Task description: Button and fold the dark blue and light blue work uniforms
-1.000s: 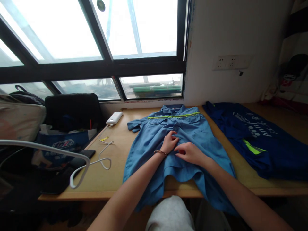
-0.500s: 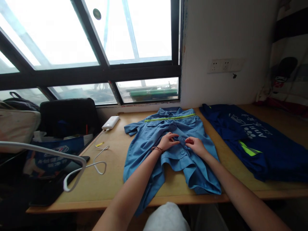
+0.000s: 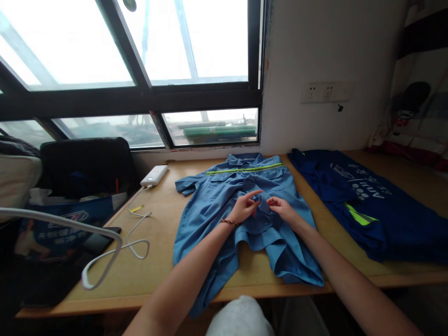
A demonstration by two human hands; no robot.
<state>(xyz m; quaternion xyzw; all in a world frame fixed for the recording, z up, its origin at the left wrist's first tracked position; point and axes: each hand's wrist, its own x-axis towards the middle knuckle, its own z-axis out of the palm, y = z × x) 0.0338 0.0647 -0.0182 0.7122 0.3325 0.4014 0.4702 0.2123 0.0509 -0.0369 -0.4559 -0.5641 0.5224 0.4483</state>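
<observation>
A light blue short-sleeved work shirt (image 3: 206,219) with a yellow-green stripe across the chest lies front up on the wooden table, its collar towards the window. My left hand (image 3: 245,207) pinches the front edge at the middle of the shirt, its index finger stretched out. Just to the right, my right hand (image 3: 281,208) has thumb and fingers closed on the other side of the same front opening. The cloth between the hands is lifted a little. Whether a button is between the fingers is too small to make out. The lower hem hangs in folds near the table's front edge.
A dark blue garment (image 3: 364,200) with white lettering lies on the right of the table (image 3: 154,275). At left are a white power bank (image 3: 154,176) and its white cable (image 3: 105,228). A black chair (image 3: 87,168) and a printed bag (image 3: 70,226) stand beyond the left edge.
My left index finger has lifted and straightened away from the cloth. My right hand stays pinched at nearly the same spot. The view has shifted slightly.
</observation>
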